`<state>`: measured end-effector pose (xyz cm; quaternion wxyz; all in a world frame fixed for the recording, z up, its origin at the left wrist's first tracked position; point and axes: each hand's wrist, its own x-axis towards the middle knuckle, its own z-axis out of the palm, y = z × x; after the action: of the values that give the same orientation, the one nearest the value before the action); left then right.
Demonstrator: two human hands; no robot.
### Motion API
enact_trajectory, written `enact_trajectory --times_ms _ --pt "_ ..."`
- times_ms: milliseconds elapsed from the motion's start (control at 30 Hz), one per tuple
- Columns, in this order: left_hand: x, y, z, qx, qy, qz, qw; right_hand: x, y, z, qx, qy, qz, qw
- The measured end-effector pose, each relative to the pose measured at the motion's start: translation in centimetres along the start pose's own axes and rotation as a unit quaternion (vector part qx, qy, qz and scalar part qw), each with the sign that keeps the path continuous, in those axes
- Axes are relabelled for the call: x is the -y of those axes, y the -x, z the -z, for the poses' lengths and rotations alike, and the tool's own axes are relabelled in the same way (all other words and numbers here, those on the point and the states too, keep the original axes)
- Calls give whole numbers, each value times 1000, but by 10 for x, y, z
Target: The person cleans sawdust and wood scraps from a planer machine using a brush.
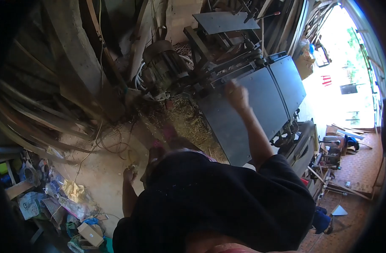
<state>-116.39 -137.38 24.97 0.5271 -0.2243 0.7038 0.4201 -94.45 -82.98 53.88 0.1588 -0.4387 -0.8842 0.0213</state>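
Observation:
Over the grey metal table of a machine [239, 120], near its back edge, is my right hand [237, 95], with its fingers curled; whether anything is inside them is too blurred to tell. My left hand [130, 173] hangs low at my other side, above the floor, and its fingers are too small and dim to make out. A motor [164, 69] stands beside the machine table. Wood shavings [188, 122] lie on the floor between the motor and my body.
Long curved boards [41, 118] lean at the left. Plastic bags and boxes [91, 234] are piled at the lower left. A cable [110, 145] loops over the floor. A saw blade [302, 152] shows right of the machine. A person in blue [321, 221] is at the lower right.

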Motion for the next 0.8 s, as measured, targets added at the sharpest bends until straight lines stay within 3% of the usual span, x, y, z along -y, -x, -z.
enact_trajectory --times_ms 33,100,133,200,233,300,367,400,433,467,500,533,600,667,733,767,800 --pt "-1 3 -5 2 5 0 1000 27 13 1 66 0 17 998" --pt "-3 14 -9 -40 -3 9 999 71 32 21 83 -217 122 965" --pt "0 11 -6 -39 -5 10 999 84 32 32 84 -216 119 965" --pt "6 2 -1 -6 -21 13 1000 100 34 50 108 -335 38 935" --pt "8 1 0 -4 -24 12 1000 92 32 45 74 -328 84 938" --pt "10 1 1 4 -32 28 999 65 11 57 303 -373 -109 870" --pt "18 -10 6 15 -9 22 1000 -11 -14 36 302 -467 -147 818" --pt "25 -17 9 26 15 20 999 -52 -30 19 208 -379 -157 888" --pt "30 -25 14 27 8 23 999 -106 -45 -7 16 -191 23 981" --pt "32 -23 15 27 6 19 999 -82 -44 31 -60 -28 43 997" --pt "31 -18 12 22 16 12 1000 -82 -47 37 -159 15 18 987" --pt "32 -23 17 17 24 4 1000 -81 -47 44 -159 -51 -80 983" --pt "33 -30 26 94 61 0 994 -97 -35 22 -3 76 -58 995" --pt "21 -30 26 95 -34 -23 995 -96 6 -15 67 19 87 994" --pt "20 -39 20 92 -121 -47 987 10 20 59 125 -115 142 975" --pt "27 -49 18 101 -144 -109 978 9 16 73 117 -113 134 978" --pt "28 -54 19 108 -168 -171 965 5 12 82 194 -317 -8 928"
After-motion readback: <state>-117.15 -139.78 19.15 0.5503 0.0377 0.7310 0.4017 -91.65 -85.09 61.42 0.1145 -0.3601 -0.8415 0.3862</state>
